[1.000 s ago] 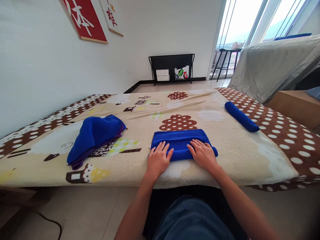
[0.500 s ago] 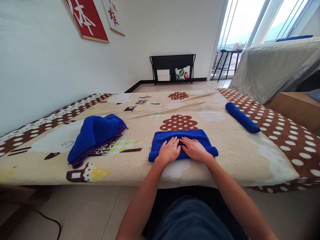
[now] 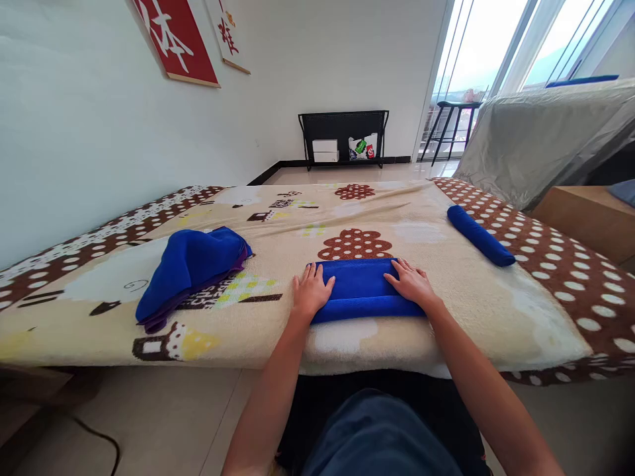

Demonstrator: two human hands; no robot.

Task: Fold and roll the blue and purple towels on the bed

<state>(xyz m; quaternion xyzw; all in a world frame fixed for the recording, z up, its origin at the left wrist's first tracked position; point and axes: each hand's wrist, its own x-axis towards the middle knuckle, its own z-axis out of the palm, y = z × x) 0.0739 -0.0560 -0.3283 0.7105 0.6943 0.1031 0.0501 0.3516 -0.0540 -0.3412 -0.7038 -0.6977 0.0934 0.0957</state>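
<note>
In front of me a blue towel (image 3: pixel 363 281) lies on the bed, its near edge rolled into a thick band and the rest flat. My left hand (image 3: pixel 312 291) rests on the towel's left end, fingers spread. On the right end lies my right hand (image 3: pixel 411 284), its fingers also apart and pressing on the cloth. Farther right sits a tightly rolled blue towel (image 3: pixel 480 235). A loose heap of blue cloth (image 3: pixel 193 271) with a purple underside or second cloth lies to the left.
A cream patterned blanket (image 3: pixel 278 264) with a brown dotted border covers the bed. Beyond it stands a low black rack (image 3: pixel 343 125) against the wall. At right are a cardboard box (image 3: pixel 585 215), a sheet-covered piece (image 3: pixel 540 132) and a stool (image 3: pixel 454 119).
My hands have moved apart from the towel's middle to its two ends. The towel looks straighter along its rolled near edge.
</note>
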